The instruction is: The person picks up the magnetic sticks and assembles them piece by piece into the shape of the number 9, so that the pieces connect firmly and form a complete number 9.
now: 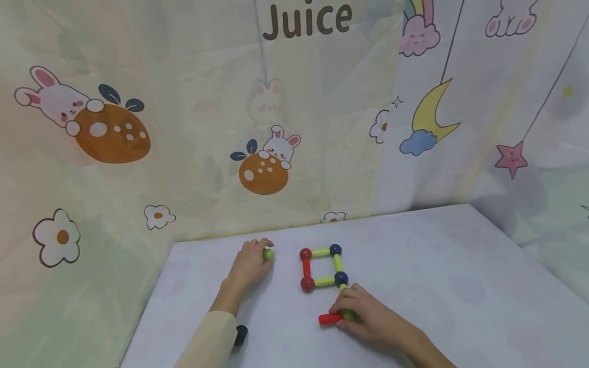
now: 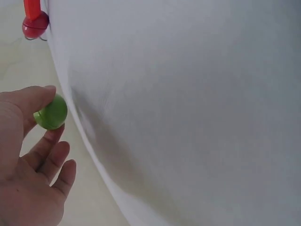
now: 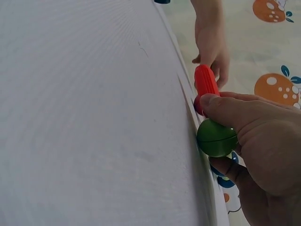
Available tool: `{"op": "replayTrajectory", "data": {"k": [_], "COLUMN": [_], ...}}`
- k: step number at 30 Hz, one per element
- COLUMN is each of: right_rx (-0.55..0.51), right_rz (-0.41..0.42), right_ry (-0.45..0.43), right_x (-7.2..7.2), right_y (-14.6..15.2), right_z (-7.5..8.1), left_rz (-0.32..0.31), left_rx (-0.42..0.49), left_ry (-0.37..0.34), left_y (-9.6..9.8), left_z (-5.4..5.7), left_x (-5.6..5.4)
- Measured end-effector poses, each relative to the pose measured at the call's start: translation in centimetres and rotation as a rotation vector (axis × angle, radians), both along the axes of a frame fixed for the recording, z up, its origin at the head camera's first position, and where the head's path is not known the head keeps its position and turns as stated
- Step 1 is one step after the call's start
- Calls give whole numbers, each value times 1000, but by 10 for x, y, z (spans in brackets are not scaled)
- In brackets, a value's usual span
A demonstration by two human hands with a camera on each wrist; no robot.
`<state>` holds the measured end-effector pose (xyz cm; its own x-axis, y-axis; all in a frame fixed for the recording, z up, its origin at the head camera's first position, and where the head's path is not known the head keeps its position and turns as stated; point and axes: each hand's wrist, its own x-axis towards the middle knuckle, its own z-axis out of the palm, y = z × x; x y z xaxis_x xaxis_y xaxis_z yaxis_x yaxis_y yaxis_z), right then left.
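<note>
A square of magnetic rods and balls lies on the white table [image 1: 442, 266] in the head view. It has a red rod [image 1: 307, 267], yellow-green rods [image 1: 324, 281], red balls [image 1: 307, 284] and dark blue balls [image 1: 341, 278]. Left of it, my left hand [image 1: 249, 263] pinches a green ball [image 2: 52, 113] between thumb and fingers. My right hand [image 1: 372, 314] is just below the square's near right corner. Its thumb and fingers grip a green ball [image 3: 217, 139] and a loose-ended red rod [image 1: 329, 319] beside it. Another yellow-green rod [image 1: 342, 287] runs from the corner ball to under these fingers.
A small black object [image 1: 241, 336] lies beside the left sleeve [image 1: 209, 340], partly hidden by it. Behind the table's far edge hangs a curtain [image 1: 202, 153] printed with rabbits, oranges and flowers.
</note>
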<state>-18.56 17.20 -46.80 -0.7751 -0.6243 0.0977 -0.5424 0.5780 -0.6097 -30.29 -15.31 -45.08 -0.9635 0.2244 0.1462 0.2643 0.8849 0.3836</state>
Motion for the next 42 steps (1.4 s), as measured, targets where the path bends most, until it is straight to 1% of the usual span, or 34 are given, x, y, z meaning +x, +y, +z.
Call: {"op": "replayTrajectory", "data": {"k": [4, 6, 11, 16, 21, 23, 26, 32, 34, 38, 42], "right_rx": [-8, -8, -2, 5, 3, 3, -3, 3, 6, -1, -10], "right_rz": [7, 6, -1, -5, -7, -11, -12, -10, -18, -25, -21], "right_ry": [8, 12, -6, -10, -9, -15, -15, 16, 17, 19, 37], "right_x": [0, 0, 0, -1, -1, -1, -1, -1, -1, 0, 1], "right_y": [0, 0, 1, 1, -1, 0, 0, 0, 1, 0, -1], "right_z": [1, 1, 0, -1, 0, 0, 0, -2, -1, 1, 1], "left_rz": [-6, -34, -111, -177, -237, -247, -280, -402, -434, -438, -440], "left_rx": [-4, 0, 31, 68, 79, 79, 87, 89, 90, 91, 92], "left_ry": [-8, -10, -44, -108, -163, -197, -244, -322, -334, -373, -426], "left_y": [-5, -7, -10, -10, -10, -10, -8, 1, 5, 10, 15], "left_z": [4, 6, 9, 10, 17, 21, 24, 24, 26, 30, 31], "left_x": [7, 10, 19, 26, 35, 39, 45, 57, 59, 63, 67]}}
